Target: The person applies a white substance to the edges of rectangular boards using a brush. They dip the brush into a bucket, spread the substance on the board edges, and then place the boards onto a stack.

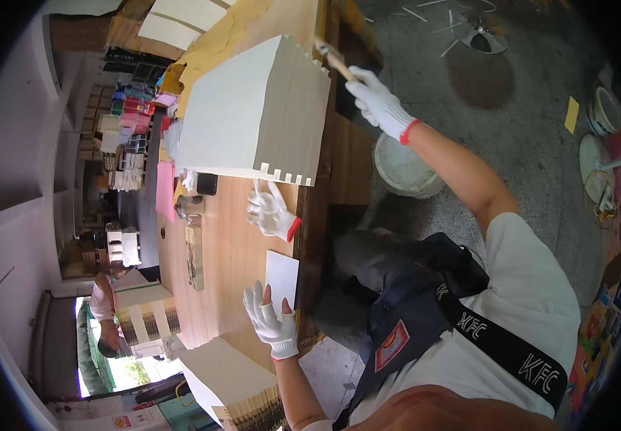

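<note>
Workshop: paper stacks (pixel 228 115), wooden bench (pixel 228 258)

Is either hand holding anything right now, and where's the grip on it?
The right hand holds a wooden-handled tool by its handle; the tool's far end is blurred. The left hand, fingers spread, appears to hold nothing.

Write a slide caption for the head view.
Gloved right hand holds a wooden-handled tool near a tall paper stack; the gloved left hand is open by a flat white rectangle.
</note>
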Demonstrator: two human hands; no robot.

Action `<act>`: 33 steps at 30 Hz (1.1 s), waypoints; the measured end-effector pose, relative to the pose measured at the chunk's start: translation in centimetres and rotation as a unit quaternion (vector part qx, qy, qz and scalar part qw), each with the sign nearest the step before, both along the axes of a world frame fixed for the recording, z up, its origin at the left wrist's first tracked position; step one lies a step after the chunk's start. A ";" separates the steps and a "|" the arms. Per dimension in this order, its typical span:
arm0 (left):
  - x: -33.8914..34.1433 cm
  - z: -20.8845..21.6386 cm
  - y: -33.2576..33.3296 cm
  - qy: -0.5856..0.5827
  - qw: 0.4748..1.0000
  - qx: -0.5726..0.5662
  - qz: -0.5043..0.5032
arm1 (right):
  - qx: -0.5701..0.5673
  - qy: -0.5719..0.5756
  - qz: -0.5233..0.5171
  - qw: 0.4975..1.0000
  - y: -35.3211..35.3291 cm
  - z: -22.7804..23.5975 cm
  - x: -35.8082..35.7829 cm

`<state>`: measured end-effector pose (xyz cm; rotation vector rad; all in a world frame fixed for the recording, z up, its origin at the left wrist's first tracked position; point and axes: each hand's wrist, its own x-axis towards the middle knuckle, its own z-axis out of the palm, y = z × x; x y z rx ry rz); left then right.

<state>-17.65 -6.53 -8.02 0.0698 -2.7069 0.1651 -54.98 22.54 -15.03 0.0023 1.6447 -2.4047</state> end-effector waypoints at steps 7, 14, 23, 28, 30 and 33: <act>0.7 -0.5 -0.4 0.008 1.000 -0.004 -0.001 | -0.047 0.103 0.108 0.988 -3.9 -4.9 10.2; 0.5 -0.7 -0.2 0.019 0.999 0.040 -0.013 | -0.039 -0.038 0.053 0.997 -4.2 2.1 5.2; -10.9 2.6 -0.4 0.058 0.816 0.575 -0.008 | 0.099 0.215 0.237 0.942 -4.4 -5.3 26.0; -19.3 5.4 0.2 -0.029 0.451 0.892 -0.014 | 0.400 0.117 0.069 0.906 1.0 -17.0 19.0; -21.5 6.1 1.2 -0.047 0.406 0.913 0.007 | 0.483 0.103 0.076 0.866 3.0 -22.4 15.9; -22.6 5.4 -0.4 -0.075 0.342 0.937 -0.013 | 0.592 0.118 0.140 0.785 3.5 -24.8 13.3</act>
